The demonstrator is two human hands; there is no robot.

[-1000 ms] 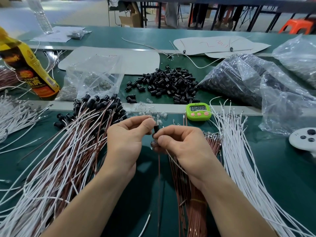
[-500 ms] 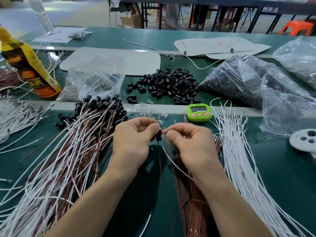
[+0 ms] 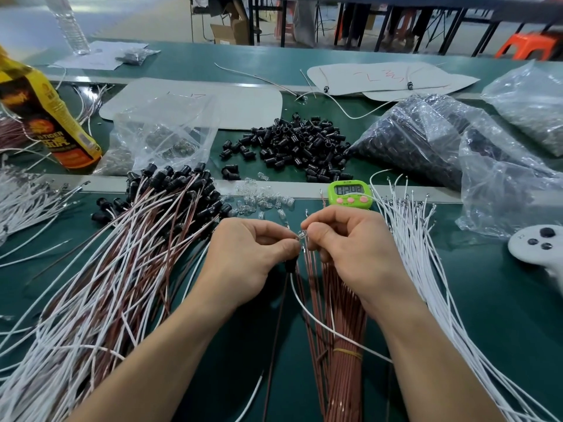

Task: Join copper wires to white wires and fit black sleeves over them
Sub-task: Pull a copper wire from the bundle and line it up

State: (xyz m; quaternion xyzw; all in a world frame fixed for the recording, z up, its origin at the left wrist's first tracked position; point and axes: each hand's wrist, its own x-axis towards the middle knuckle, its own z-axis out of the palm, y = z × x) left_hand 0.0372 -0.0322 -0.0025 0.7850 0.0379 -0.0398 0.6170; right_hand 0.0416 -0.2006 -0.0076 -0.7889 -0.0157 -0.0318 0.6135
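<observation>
The black sleeve [image 3: 290, 265] has slid down below my left hand [image 3: 246, 257], which pinches the white wire [image 3: 307, 309] — my right hand [image 3: 350, 248] pinches a clear bulb [image 3: 301, 235]. Wire piles [image 3: 106, 269] hem both sides; timer [image 3: 350, 194] just ahead.

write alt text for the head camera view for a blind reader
The left hand and right hand pinch a small clear part over a green table, a black sleeve just below them. Left lie finished wires, right white wires, behind loose sleeves and a green timer.

A black sleeve [image 3: 290, 265] sits on a white wire [image 3: 307, 312] and a copper wire [image 3: 276, 339], both trailing down.
</observation>
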